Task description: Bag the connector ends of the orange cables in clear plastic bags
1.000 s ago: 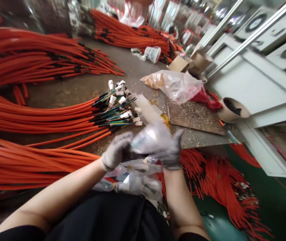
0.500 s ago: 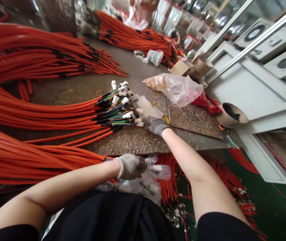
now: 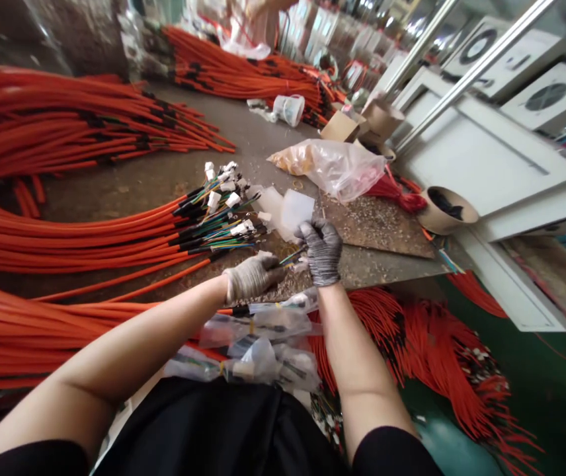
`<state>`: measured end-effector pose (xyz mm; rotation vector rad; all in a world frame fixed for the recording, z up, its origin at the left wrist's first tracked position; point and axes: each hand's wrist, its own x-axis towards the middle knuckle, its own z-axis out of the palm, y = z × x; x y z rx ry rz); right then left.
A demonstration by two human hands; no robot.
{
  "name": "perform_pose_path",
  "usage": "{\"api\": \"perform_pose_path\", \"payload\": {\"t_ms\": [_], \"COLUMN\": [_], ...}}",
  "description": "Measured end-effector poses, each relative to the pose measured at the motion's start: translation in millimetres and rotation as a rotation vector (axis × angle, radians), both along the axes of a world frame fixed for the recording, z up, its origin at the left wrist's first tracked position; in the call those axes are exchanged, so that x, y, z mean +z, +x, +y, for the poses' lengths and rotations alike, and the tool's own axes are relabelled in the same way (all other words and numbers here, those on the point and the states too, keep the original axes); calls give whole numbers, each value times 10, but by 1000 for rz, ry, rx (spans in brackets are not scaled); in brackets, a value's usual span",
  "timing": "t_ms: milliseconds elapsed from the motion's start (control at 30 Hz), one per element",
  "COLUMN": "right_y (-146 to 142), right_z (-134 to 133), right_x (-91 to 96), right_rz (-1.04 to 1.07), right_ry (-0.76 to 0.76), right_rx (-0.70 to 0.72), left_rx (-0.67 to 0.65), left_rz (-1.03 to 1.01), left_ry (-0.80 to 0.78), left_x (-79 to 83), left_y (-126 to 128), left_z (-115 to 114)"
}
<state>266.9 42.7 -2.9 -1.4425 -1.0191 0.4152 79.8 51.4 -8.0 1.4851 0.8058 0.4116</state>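
Observation:
My left hand (image 3: 253, 276), in a pale knit glove, is closed on the wire end of a cable. Thin coloured wires (image 3: 291, 256) stick out past its fingers towards the right hand. My right hand (image 3: 321, 248), in a grey glove, pinches a small clear plastic bag (image 3: 297, 209) that stands up from its fingertips. More such bags (image 3: 272, 210) lie flat on the bench just behind. Left of them rest orange cables (image 3: 129, 218) with white connectors (image 3: 233, 199) on their ends. Bagged cable ends (image 3: 273, 360), tied with yellow bands, lie close to my body.
Piles of orange cables (image 3: 89, 129) cover the bench's left and far side. A large plastic bag (image 3: 335, 165), a white cup (image 3: 289, 110) and a cardboard ring (image 3: 447, 210) stand beyond my right hand. Red cables (image 3: 442, 350) hang below the bench edge. White cabinets (image 3: 491, 145) stand right.
My right hand has picked a plastic bag off the stack and drawn it nearer. My left hand has risen from the bench edge, bringing wires close to the right hand.

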Motion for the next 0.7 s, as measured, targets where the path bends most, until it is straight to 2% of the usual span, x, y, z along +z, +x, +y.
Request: {"api": "perform_pose_path", "payload": {"t_ms": [67,133,200,233,267,333,400,500,567,633,700], "right_y": [-76,-184,-316,-377,-426,-467,-432,-328,-285,-274,-280], "right_z": [-155,-340,-523,-602,-666,-751,-779,-746,-695,-643,-610], "right_x": [14,52,81,86,80,45,-9,-80,-101,-103,-93], "right_rz": [-42,-302,-604,-680,-672,-424,-39,377,477,457,368], "right_ry": [109,171,158,137,117,54,-111,-393,-386,-287,-203], "right_rx": [-103,-117,55,166,235,220,220,425,422,286,175], "left_rx": [173,294,302,295,296,286,220,96,76,53,21], "left_rz": [-275,-426,-442,-416,-385,-334,-313,-294,-327,-395,-424], "left_ry": [-232,-333,-289,-233,-174,-90,-35,22,-11,-29,53], "left_x": [76,126,154,162,169,179,186,181,162,135,106], "left_y": [33,10,-23,-36,-47,-67,-94,-137,-155,-160,-150], "left_z": [52,119,167,179,185,185,185,200,211,209,189]}}
